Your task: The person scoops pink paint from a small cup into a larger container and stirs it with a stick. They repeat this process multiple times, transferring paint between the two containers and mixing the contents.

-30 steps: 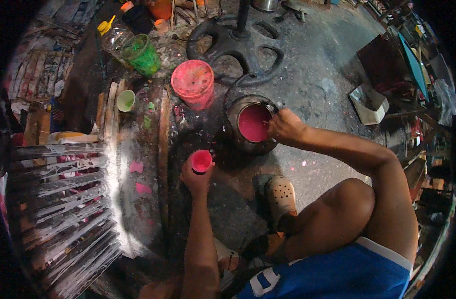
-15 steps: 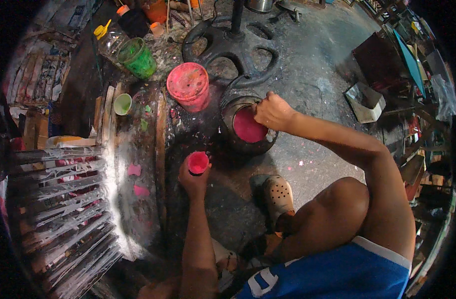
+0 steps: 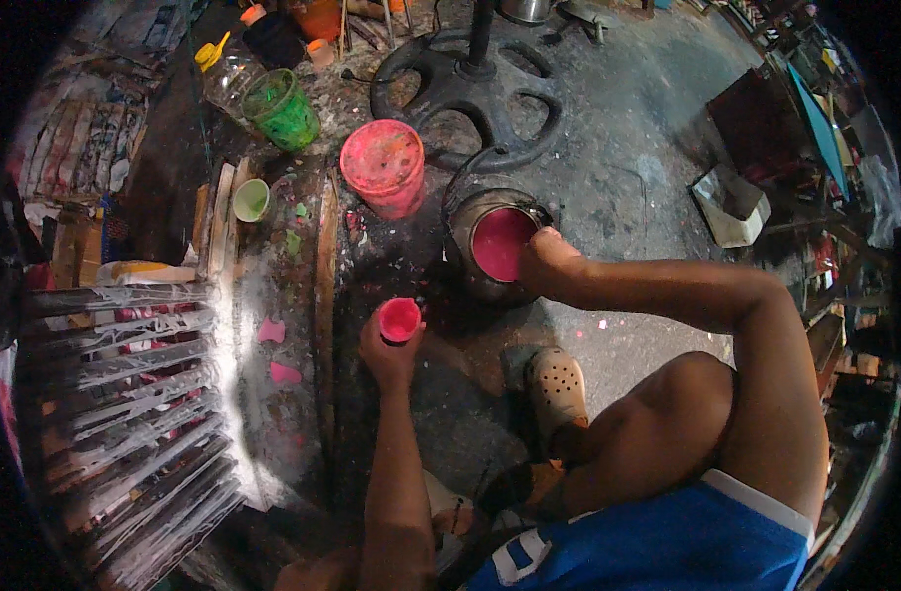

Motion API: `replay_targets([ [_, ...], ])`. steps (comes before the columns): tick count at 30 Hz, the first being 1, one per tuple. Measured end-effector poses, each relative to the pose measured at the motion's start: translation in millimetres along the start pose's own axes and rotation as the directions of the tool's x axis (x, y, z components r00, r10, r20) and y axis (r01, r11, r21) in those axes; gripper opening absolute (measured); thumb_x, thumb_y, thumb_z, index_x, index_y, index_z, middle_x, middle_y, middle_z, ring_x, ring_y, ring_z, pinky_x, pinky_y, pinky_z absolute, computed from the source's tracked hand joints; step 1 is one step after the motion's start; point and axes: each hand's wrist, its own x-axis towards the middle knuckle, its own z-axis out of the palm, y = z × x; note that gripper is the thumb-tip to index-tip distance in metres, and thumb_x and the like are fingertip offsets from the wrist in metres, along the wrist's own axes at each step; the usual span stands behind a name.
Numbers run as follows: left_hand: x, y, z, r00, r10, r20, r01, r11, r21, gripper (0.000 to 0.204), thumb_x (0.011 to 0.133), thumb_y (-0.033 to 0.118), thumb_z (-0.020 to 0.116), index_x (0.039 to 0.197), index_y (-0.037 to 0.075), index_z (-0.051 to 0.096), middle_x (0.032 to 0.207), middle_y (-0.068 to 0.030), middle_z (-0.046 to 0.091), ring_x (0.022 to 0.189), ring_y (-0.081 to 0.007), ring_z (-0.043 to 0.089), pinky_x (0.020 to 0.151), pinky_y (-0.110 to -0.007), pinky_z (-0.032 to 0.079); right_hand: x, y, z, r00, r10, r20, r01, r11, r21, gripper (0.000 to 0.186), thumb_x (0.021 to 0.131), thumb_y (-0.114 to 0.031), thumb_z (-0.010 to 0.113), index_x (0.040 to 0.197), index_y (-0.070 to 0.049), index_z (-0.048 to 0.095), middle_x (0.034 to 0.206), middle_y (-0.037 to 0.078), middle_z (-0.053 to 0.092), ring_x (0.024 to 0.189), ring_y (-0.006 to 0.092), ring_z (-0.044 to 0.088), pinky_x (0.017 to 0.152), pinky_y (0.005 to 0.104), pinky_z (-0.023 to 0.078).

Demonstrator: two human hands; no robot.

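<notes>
My left hand is wrapped around a small pink cup, whose mouth faces up. To its upper right stands a dark, round metal pot with deep pink liquid inside. My right hand is closed at the pot's right rim, with its fingertips partly hidden. Behind the cup and left of the pot is a pink-stained bucket with a mottled pink top.
A black metal base with a post stands behind the pot. Farther left are a green bucket and a pale green cup. White-coated rods fill the left side. An open white container lies at right.
My right hand has moved down along the pot's rim, showing more of its upper right edge. The left hand still holds the pink cup, and the whole view has shifted slightly.
</notes>
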Motion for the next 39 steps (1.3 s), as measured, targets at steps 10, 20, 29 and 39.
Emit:
replay_targets([
  [10,1.2,10.7,-3.6,1.0,0.006,-0.006,-0.007,0.996,-0.092,0.071,0.073,0.027,0.105,0.134,0.005,0.075,0.132,-0.0169,0.078,0.123,-0.0387,0.073,0.109,-0.051,0.056,-6.9,14.4,-20.3,0.998,-0.048,-0.028,0.051,0.988,0.148,0.016,0.093,-0.022,0.074,0.09,-0.019,0.089,0.088,0.005,0.084,0.077,0.0248,0.079,0.056,0.0437,0.049],
  [20,-0.6,1.7,2.7,1.0,-0.007,0.007,0.008,0.99,-0.14,0.073,0.072,0.023,0.106,0.135,0.005,0.075,0.13,-0.0166,0.078,0.122,-0.0384,0.073,0.108,-0.05,0.056,-19.7,50.9,3.9,0.894,0.125,-0.429,-0.007,0.964,0.267,0.01,0.086,-0.022,0.073,0.078,-0.017,0.075,0.081,0.005,0.076,0.083,0.0289,0.079,0.069,0.0463,0.058],
  [29,-0.2,-17.3,12.2,0.998,-0.053,0.035,0.058,0.987,-0.148,0.075,0.071,0.024,0.106,0.135,0.005,0.075,0.133,-0.0161,0.077,0.125,-0.038,0.07,0.11,-0.05,0.054,10.1,61.1,5.5,0.942,0.22,-0.254,-0.129,0.935,0.332,0.017,0.097,-0.02,0.07,0.092,-0.018,0.086,0.101,0.009,0.086,0.098,0.0304,0.084,0.077,0.0464,0.065],
  [39,-1.0,7.0,-0.4,1.0,0.013,-0.004,-0.013,0.997,-0.08,0.071,0.075,0.024,0.105,0.136,0.005,0.075,0.131,-0.0151,0.077,0.122,-0.0379,0.07,0.11,-0.05,0.053,5.0,30.3,1.2,0.998,0.048,-0.048,-0.033,0.96,0.28,0.024,0.1,-0.026,0.067,0.116,-0.016,0.082,0.115,0.006,0.083,0.111,0.0288,0.081,0.084,0.048,0.065],
])
